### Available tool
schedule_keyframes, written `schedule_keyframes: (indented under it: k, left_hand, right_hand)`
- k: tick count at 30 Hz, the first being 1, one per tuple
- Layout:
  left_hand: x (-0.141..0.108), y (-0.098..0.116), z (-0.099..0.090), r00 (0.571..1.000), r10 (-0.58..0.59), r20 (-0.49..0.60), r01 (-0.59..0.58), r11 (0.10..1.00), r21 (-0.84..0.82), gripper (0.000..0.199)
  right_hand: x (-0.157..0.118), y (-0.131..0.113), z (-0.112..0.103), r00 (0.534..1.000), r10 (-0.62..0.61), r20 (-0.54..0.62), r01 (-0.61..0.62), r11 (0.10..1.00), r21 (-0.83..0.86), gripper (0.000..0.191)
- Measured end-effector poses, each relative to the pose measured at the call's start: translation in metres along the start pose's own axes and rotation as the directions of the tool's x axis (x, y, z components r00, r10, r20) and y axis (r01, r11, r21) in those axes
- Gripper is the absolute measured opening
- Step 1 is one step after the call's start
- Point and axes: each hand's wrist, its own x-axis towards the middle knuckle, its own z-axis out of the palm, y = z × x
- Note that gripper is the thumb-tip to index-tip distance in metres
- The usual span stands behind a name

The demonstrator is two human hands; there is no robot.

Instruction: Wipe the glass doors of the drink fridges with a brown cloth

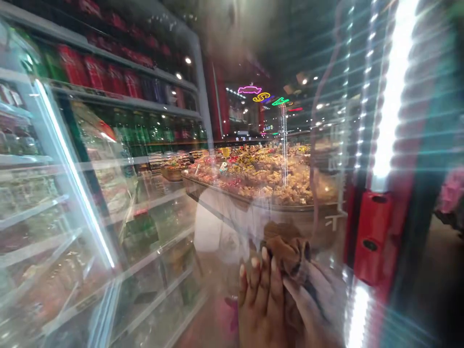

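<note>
From my place I see, between five and six o'clock at the bottom of the view, one bare hand, which I take to be the left hand point(259, 299) from the order of its fingers. It is extended, not clenched: four fingers point upward, rather straight, close together at the base with small gaps at the tips. The back of the hand is turned to me, and I see no thing inside its grasp. The brown cloth point(286, 246), at five o'clock, is crumpled and lies just beside the fingertips on their right; I cannot tell if they touch it.

Under the cloth there is a pale form point(311, 295). It may be the right hand with its arm, or only a reflection, so I cannot tell how the right hand is closed or what it grasps. The hand is in front of glass point(328, 208) full of reflections; whether the skin touches it, I cannot tell.

At ten o'clock, red cans point(96, 75) stand in a row above green bottles point(141, 125). A thin light strip point(74, 169) slants at nine o'clock. Near the centre I see a wide display point(253, 169) of many small goods, with a pink neon outline point(249, 90) at twelve. A bright lamp point(393, 92) is at two o'clock, and a red fitting point(373, 237) is below it, near four.
</note>
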Motion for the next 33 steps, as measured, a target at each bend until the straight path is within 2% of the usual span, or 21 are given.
schedule_keyframes:
  k: [2, 4, 7, 9, 12, 14, 17, 19, 21, 24, 26, 29, 31, 33]
  left_hand:
    - [0.028, 0.005, -0.014, 0.996, -0.035, 0.088, 0.038, 0.999, -0.033, 0.065]
    - [0.044, 0.011, -0.031, 0.97, -0.008, 0.244, 0.017, 0.999, -0.037, 0.068]
    - [0.066, 0.024, -0.049, 0.879, 0.063, 0.473, -0.042, 0.998, -0.053, 0.074]
    - [0.088, 0.035, -0.051, 0.823, 0.077, 0.563, -0.045, 0.996, -0.071, 0.079]
    - [0.121, 0.05, -0.048, 0.784, 0.095, 0.613, -0.022, 0.992, -0.126, 0.083]
    - [0.133, 0.056, -0.051, 0.787, 0.103, 0.608, -0.008, 0.988, -0.157, 0.086]
    - [0.135, 0.061, -0.062, 0.808, 0.141, 0.572, -0.017, 0.976, -0.215, 0.086]
    - [0.136, 0.065, -0.067, 0.812, 0.182, 0.554, -0.035, 0.964, -0.265, 0.083]
    - [0.147, 0.072, -0.065, 0.833, 0.222, 0.507, -0.058, 0.946, -0.319, 0.082]
    - [0.186, 0.08, -0.053, 0.874, 0.252, 0.414, -0.092, 0.925, -0.369, 0.084]
    - [0.221, 0.082, -0.046, 0.894, 0.265, 0.36, -0.117, 0.916, -0.384, 0.086]
    - [0.261, 0.078, -0.049, 0.911, 0.259, 0.319, -0.119, 0.909, -0.4, 0.083]
    - [0.273, 0.077, -0.055, 0.917, 0.253, 0.31, -0.099, 0.894, -0.436, 0.077]
    - [0.277, 0.08, -0.058, 0.933, 0.25, 0.259, -0.096, 0.866, -0.491, 0.071]
  right_hand:
    - [0.033, -0.004, -0.011, 1.0, 0.0, -0.015, -0.001, 1.0, -0.025, 0.033]
    - [0.055, -0.011, -0.026, 0.999, 0.036, 0.003, -0.036, 0.997, -0.069, 0.023]
    - [0.079, -0.017, -0.051, 0.991, 0.124, 0.057, -0.113, 0.98, -0.161, 0.019]
    - [0.095, -0.013, -0.066, 0.974, 0.194, 0.119, -0.163, 0.959, -0.231, 0.021]
    - [0.122, -0.006, -0.085, 0.932, 0.283, 0.224, -0.209, 0.929, -0.305, 0.03]
    - [0.137, -0.005, -0.096, 0.929, 0.278, 0.244, -0.198, 0.931, -0.307, 0.03]
    - [0.149, -0.003, -0.113, 0.932, 0.267, 0.243, -0.211, 0.949, -0.235, 0.022]
    - [0.153, 0.004, -0.122, 0.952, 0.25, 0.178, -0.222, 0.961, -0.164, 0.017]
    - [0.161, 0.017, -0.126, 0.979, 0.199, 0.045, -0.193, 0.975, -0.112, 0.012]
    - [0.193, 0.042, -0.123, 0.985, 0.124, -0.12, -0.133, 0.989, -0.065, 0.014]
    - [0.223, 0.056, -0.12, 0.981, 0.108, -0.163, -0.11, 0.994, -0.003, 0.017]
    - [0.259, 0.065, -0.117, 0.977, 0.076, -0.197, -0.058, 0.994, 0.096, 0.023]
    - [0.261, 0.064, -0.114, 0.975, 0.064, -0.214, -0.032, 0.989, 0.147, 0.027]
    - [0.25, 0.061, -0.108, 0.966, 0.111, -0.235, -0.058, 0.974, 0.221, 0.039]
